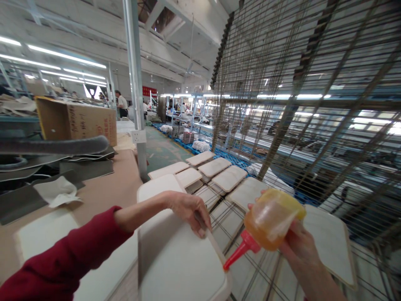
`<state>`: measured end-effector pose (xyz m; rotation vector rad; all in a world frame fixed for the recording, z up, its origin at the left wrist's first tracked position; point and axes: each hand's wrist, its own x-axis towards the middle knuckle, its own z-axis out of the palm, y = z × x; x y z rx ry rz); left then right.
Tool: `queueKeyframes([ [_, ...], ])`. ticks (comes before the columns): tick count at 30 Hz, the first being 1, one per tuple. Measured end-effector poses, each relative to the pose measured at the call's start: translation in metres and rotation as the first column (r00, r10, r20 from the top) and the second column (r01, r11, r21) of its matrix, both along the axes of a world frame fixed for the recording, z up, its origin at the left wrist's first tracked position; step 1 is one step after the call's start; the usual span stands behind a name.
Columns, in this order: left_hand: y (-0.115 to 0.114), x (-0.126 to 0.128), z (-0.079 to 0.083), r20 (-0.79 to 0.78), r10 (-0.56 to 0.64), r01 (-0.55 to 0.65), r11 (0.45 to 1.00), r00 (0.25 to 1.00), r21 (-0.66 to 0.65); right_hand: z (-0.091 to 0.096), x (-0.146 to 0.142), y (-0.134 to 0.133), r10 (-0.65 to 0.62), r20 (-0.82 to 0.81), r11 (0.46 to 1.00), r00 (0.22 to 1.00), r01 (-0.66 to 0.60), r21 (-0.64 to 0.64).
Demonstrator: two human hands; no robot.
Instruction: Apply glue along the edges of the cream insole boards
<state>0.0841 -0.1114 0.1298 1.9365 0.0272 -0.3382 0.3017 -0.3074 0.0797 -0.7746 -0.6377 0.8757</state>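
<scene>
My left hand (189,211), in a red sleeve, grips the right edge of a white padded board (175,259) with curled fingers. My right hand (296,240) is wrapped around a squeeze bottle of amber glue (271,221), tilted downward. Its red nozzle (239,251) points at the board's right edge, just below my left fingers. The white board lies in front of me, partly over a wire rack shelf (250,267).
Several white padded boards (230,177) lie on wire rack shelves ahead and at right (332,242). A tall wire rack (313,83) rises at right. A brown worktable (103,188) at left holds grey sheets and a cardboard box (78,121). People stand far back.
</scene>
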Motion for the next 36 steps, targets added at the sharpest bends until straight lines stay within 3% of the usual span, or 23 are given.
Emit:
queueKeyframes([
  [3, 0.003, -0.003, -0.001, 0.005, 0.032, -0.032, 0.999, 0.999, -0.017, 0.001, 0.0, 0.0, -0.017, -0.001, 0.999, 1.0, 0.017, -0.038],
  [8, 0.009, -0.008, -0.001, 0.045, 0.066, -0.066, 0.998, 0.997, 0.013, 0.014, -0.013, 0.003, -0.279, -0.073, 0.954, 0.958, 0.267, -0.138],
  [10, 0.011, -0.011, -0.001, 0.074, 0.079, -0.081, 0.996, 0.994, 0.022, 0.015, -0.016, 0.004, -0.321, -0.064, 0.938, 0.945, 0.308, -0.161],
  [19, 0.024, -0.024, -0.007, 0.15, 0.131, -0.152, 0.98, 0.98, 0.131, -0.004, -0.018, 0.0, -0.459, -0.042, 0.888, 0.887, 0.457, -0.047],
  [22, 0.028, -0.028, -0.011, 0.19, 0.157, -0.187, 0.971, 0.969, 0.15, -0.009, -0.023, -0.003, -0.484, -0.047, 0.875, 0.874, 0.484, -0.003],
  [26, 0.032, -0.031, -0.014, 0.195, 0.193, -0.232, 0.952, 0.962, 0.201, -0.013, -0.028, -0.005, -0.526, -0.059, 0.85, 0.848, 0.525, -0.039],
  [36, 0.034, -0.039, -0.014, 0.162, 0.268, -0.292, 0.944, 0.95, 0.155, -0.019, -0.023, 0.001, -0.461, -0.047, 0.886, 0.886, 0.462, 0.032],
])
